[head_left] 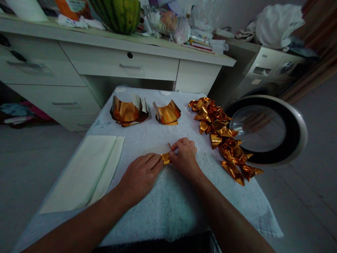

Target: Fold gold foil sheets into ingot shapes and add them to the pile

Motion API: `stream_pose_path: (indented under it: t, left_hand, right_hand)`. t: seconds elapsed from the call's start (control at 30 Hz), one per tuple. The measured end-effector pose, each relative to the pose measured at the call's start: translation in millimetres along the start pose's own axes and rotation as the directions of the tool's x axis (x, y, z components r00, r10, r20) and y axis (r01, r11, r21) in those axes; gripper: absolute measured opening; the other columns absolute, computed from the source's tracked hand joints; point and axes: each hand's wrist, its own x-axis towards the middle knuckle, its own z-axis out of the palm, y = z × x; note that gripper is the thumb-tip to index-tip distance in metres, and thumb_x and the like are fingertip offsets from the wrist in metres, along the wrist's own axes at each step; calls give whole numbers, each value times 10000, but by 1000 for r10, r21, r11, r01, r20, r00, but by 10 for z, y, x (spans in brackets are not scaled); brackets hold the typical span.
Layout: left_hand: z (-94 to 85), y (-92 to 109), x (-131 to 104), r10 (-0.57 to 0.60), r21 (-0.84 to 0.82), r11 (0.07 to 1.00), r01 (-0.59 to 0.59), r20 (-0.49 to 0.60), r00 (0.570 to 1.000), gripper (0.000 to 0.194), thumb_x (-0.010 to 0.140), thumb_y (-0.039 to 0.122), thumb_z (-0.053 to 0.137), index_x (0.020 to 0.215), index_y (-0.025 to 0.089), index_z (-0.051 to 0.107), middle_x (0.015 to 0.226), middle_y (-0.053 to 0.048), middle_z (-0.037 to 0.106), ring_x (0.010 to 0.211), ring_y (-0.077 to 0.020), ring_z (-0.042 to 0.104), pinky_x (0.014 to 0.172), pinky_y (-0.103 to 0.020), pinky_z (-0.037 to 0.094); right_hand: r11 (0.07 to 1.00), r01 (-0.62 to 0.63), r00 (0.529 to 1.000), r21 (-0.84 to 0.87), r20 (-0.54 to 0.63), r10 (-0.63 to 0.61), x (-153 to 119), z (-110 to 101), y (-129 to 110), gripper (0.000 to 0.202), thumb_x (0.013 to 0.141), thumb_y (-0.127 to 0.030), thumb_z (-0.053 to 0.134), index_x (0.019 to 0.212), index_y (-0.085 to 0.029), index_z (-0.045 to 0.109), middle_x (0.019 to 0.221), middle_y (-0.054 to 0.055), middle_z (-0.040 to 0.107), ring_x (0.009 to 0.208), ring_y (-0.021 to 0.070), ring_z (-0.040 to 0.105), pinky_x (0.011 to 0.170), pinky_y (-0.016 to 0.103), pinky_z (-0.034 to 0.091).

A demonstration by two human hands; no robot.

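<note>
Between my two hands, low over the cloth-covered table, is a small piece of gold foil paper (165, 158) with a whitish sheet edge behind it. My left hand (143, 174) pinches its left end, fingers bent together. At the other end my right hand (184, 156) is closed on the foil, thumb and fingertips pressed in. Just beyond are a curled stack of gold foil sheets (126, 111) and a smaller curled stack (167, 113). Several folded gold foil pieces (216, 128) lie in a heap to the right. How the fingertips meet the foil is partly hidden.
Folded pale paper sheets (81, 168) lie at the table's left. A white desk (147, 66) with a watermelon (118, 15) and clutter stands behind. At the right, a washing machine's open round door (300, 130) reaches close to the table edge.
</note>
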Motion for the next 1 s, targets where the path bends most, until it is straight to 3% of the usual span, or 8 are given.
stream_pose_path:
  t: [0.17,0.4,0.6,1.0]
  left_hand:
    - [12,-29,53,-91,-102,990,96,55,994,193,939,118,489,912,152,677,858,-64,672,809,-216,615,707,-357,550]
    - [18,-34,75,-113,-131,983,125,97,989,135,916,111,535,895,153,661,873,-58,666,832,-220,608,746,-371,545]
    - [14,-29,65,-105,-146,983,115,73,992,134,919,112,526,878,155,646,863,-58,660,820,-219,606,749,-379,549]
    - [-4,-24,56,-109,-165,979,121,83,991,100,904,110,554,907,150,645,882,-62,658,833,-231,604,745,-389,540]
  right_hand:
    - [998,32,999,50,9,-32,1,-59,-17,60,745,-151,619,739,-198,654,990,54,610,964,247,471,784,360,319]
    - [977,108,991,185,62,-121,-16,-138,4,108,748,-94,594,754,-202,588,732,-7,627,768,171,539,740,303,370]
    - [951,91,989,297,81,-120,-16,-111,45,233,715,-87,607,896,-214,533,748,-40,613,736,151,562,720,278,398]
    - [924,104,986,367,83,-143,-42,-92,33,258,716,-106,574,932,-225,499,754,-42,596,725,146,558,709,271,413]
